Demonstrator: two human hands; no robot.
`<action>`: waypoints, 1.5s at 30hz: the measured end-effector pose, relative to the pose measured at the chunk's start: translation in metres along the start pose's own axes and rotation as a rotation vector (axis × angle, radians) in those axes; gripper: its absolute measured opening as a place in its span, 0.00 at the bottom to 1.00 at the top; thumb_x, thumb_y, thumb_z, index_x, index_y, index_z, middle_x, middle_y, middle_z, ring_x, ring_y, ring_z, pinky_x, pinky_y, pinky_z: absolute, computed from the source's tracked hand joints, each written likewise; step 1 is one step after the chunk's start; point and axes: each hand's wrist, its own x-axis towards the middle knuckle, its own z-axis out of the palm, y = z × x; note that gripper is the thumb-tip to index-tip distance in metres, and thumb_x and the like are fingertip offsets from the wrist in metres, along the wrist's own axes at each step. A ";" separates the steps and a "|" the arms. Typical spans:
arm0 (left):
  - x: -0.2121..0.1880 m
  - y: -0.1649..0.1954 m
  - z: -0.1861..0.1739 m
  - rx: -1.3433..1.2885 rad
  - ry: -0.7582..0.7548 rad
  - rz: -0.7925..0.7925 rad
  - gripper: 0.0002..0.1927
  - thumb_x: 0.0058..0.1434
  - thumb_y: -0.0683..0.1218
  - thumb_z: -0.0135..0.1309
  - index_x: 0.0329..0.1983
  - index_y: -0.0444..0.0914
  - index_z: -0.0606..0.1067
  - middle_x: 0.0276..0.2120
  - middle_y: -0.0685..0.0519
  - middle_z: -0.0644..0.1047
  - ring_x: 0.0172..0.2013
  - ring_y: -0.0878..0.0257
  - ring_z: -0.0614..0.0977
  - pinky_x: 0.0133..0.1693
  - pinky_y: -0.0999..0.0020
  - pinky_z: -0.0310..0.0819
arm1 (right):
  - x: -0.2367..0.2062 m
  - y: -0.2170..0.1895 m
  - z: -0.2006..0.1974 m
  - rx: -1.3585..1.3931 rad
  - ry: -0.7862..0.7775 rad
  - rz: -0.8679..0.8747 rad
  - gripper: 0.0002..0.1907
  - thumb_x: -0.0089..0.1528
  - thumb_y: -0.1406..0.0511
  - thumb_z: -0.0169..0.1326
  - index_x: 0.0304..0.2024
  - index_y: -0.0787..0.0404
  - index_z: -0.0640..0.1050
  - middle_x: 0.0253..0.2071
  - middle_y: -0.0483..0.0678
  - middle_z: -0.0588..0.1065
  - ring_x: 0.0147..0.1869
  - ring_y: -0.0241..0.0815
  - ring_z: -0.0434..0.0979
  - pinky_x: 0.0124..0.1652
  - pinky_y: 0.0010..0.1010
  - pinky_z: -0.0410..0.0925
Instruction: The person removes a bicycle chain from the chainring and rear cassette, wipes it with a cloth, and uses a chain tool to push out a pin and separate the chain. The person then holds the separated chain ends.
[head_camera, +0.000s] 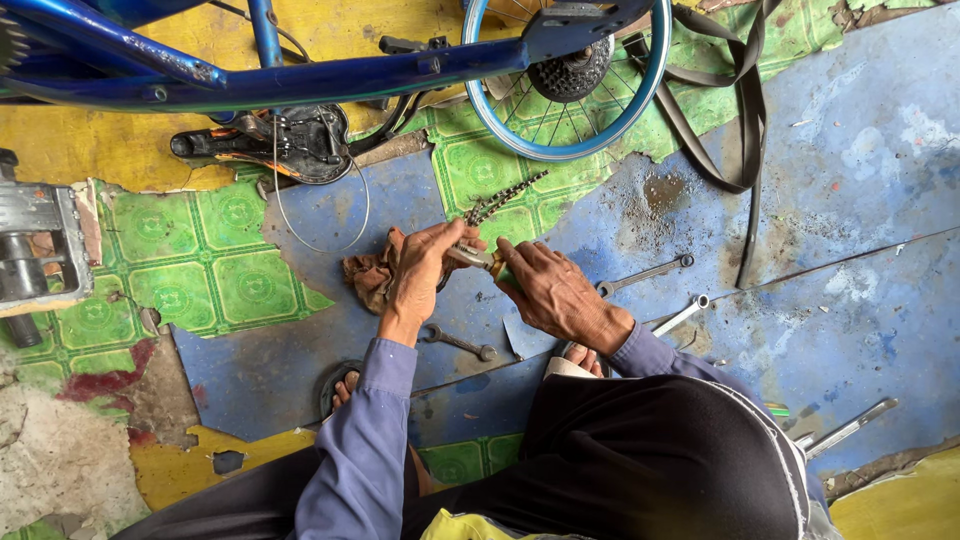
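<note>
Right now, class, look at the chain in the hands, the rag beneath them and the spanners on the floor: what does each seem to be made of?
The chain looks like dull, grimy steel: small dark links. The rag seems to be soft brown cloth, crumpled and stained. The spanners look like bare metal, grey with a slight shine.

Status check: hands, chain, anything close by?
Left hand grips chain end. Right hand holds pliers on it. Rag beneath, spanners beside.
</note>
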 end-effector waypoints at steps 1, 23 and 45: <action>0.002 -0.003 0.000 0.012 -0.034 0.050 0.20 0.69 0.55 0.52 0.47 0.33 0.81 0.38 0.49 0.83 0.40 0.65 0.82 0.46 0.70 0.74 | -0.001 0.001 0.002 -0.022 -0.004 -0.008 0.30 0.66 0.61 0.53 0.65 0.71 0.66 0.45 0.58 0.74 0.47 0.58 0.76 0.45 0.44 0.70; -0.010 0.018 0.001 0.434 0.243 0.136 0.16 0.66 0.50 0.44 0.27 0.37 0.74 0.29 0.53 0.83 0.18 0.64 0.77 0.21 0.69 0.72 | -0.004 0.059 0.043 1.075 -0.463 0.202 0.14 0.68 0.60 0.55 0.51 0.61 0.74 0.34 0.41 0.75 0.39 0.32 0.75 0.39 0.28 0.70; -0.023 0.041 0.018 0.421 0.098 0.037 0.17 0.65 0.51 0.46 0.29 0.35 0.76 0.19 0.51 0.77 0.16 0.66 0.73 0.15 0.70 0.63 | 0.057 0.054 0.029 1.156 -0.015 0.183 0.17 0.68 0.60 0.55 0.54 0.62 0.70 0.27 0.45 0.74 0.28 0.33 0.73 0.27 0.25 0.67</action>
